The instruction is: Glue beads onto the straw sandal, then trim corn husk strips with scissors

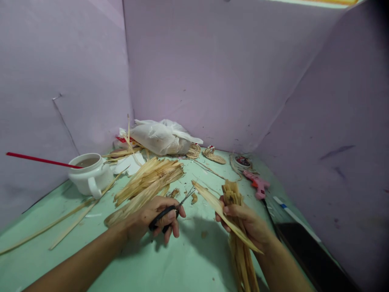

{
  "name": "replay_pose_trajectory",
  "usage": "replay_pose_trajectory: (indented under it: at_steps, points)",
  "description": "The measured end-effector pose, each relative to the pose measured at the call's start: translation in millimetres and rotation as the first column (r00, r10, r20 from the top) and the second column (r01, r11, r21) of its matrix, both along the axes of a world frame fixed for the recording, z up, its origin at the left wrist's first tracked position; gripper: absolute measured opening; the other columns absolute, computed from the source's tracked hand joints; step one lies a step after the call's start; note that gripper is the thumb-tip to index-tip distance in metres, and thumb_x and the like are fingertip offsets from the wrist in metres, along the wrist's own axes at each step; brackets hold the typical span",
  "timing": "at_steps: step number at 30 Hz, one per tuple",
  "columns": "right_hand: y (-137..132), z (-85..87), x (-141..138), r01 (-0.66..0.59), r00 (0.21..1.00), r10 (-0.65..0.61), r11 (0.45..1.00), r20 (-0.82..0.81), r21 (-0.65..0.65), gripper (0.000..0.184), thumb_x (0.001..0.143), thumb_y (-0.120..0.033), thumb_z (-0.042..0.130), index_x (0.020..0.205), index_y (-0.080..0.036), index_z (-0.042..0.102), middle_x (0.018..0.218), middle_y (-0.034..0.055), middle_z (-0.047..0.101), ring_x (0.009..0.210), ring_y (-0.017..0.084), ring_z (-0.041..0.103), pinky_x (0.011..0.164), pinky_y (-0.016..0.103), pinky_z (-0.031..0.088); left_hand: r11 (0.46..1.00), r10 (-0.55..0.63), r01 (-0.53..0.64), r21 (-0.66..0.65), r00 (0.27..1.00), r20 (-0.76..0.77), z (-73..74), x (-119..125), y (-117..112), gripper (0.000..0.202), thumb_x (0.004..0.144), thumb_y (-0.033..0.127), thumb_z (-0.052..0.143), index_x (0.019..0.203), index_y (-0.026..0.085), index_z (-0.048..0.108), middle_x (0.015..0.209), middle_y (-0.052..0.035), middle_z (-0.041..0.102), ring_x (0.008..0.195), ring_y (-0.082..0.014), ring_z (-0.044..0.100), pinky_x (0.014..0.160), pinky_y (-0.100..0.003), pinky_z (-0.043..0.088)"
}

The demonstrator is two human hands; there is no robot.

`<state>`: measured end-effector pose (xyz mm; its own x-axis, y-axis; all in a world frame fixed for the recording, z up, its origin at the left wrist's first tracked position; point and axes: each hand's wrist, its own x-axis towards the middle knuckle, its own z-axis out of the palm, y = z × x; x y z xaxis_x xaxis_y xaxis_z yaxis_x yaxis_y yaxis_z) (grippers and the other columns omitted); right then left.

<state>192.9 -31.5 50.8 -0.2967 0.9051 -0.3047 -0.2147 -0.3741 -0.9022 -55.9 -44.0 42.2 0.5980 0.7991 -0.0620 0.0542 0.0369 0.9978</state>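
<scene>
My left hand (165, 217) has its fingers through the black handles of a pair of scissors (186, 197), whose blades point up and right. In my right hand (240, 217) is a bundle of dried leaf strips (240, 259), hanging down toward the table's front. A single pale dried leaf (209, 198) lies slantwise across that bundle, pinched by the same hand. Its narrow tip is close to the scissor blades. Left of the scissors, a pile of dried leaves (148, 178) rests on the table, partly behind my left wrist.
A white cup (88, 174) with a red stick (42, 159) stands at left. At the back lie a white plastic bag (161, 136) and a woven slipper-shaped piece (214, 155). A pink glue gun (257, 183) and a dark flat object (313, 251) are at right. Walls enclose the table.
</scene>
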Motion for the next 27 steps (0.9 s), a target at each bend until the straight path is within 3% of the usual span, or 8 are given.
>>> replay_pose_trajectory:
  at_steps: [4, 10, 16, 20, 27]
  points:
    - [-2, 0.0, -6, -0.023, 1.000, 0.023, 1.000, 0.021, -0.020, 0.019, 0.051, -0.022, 0.062, 0.067, -0.016, 0.054, 0.051, 0.0025, 0.063, 0.039, 0.009, 0.049, 0.037, 0.018, 0.038, 0.999, 0.039, -0.040, -0.034, 0.999, -0.030, 2.8, 3, 1, 0.050, 0.070, 0.055, 0.056, 0.094, 0.012, 0.054, 0.072, -0.0075, 0.065, 0.049, -0.0100, 0.054, 0.040, -0.018, 0.030]
    - [-2, -2.7, -7, -0.038, 0.999, 0.040, 0.996, 0.022, -0.087, 0.026, 0.053, -0.024, 0.067, 0.073, -0.017, 0.054, 0.055, 0.0016, 0.062, 0.047, 0.012, 0.055, 0.041, 0.019, 0.043, 0.976, 0.129, -0.159, -0.150, 0.973, -0.192, 13.4, 7, 2, 0.048, 0.057, 0.036, 0.069, 0.096, 0.012, 0.055, 0.062, -0.0010, 0.062, 0.045, -0.0086, 0.051, 0.046, -0.022, 0.042]
    - [-3, -4.2, -11, -0.095, 0.995, 0.095, 0.995, -0.013, -0.011, 0.041, 0.055, -0.041, 0.075, 0.081, -0.017, 0.055, 0.062, 0.0008, 0.062, 0.053, 0.012, 0.057, 0.048, 0.021, 0.046, 0.989, 0.070, -0.098, -0.111, 0.970, -0.231, 10.5, 12, 0, 0.041, 0.061, 0.034, 0.065, 0.094, 0.012, 0.055, 0.056, 0.0030, 0.055, 0.043, -0.0069, 0.047, 0.046, -0.022, 0.042]
    - [-4, -3.4, -15, -0.126, 0.985, 0.115, 0.988, 0.127, 0.083, 0.037, 0.051, -0.041, 0.078, 0.064, -0.016, 0.054, 0.050, -0.0025, 0.053, 0.044, 0.008, 0.047, 0.041, 0.018, 0.039, 0.991, 0.047, -0.078, -0.110, 0.965, -0.258, 9.1, 16, -1, 0.039, 0.060, 0.034, 0.065, 0.091, 0.013, 0.055, 0.055, 0.0052, 0.050, 0.043, -0.0058, 0.043, 0.046, -0.021, 0.041]
    - [-4, -0.8, -18, -0.150, 0.948, 0.106, 0.980, 0.300, 0.129, 0.036, 0.053, -0.042, 0.074, 0.051, -0.016, 0.050, 0.042, -0.0030, 0.046, 0.036, 0.005, 0.036, 0.035, 0.019, 0.023, 0.995, 0.014, -0.035, -0.098, 0.978, -0.207, 12.0, 12, 2, 0.044, 0.055, 0.037, 0.061, 0.091, 0.012, 0.053, 0.067, -0.0039, 0.061, 0.054, -0.0110, 0.052, 0.051, -0.023, 0.040]
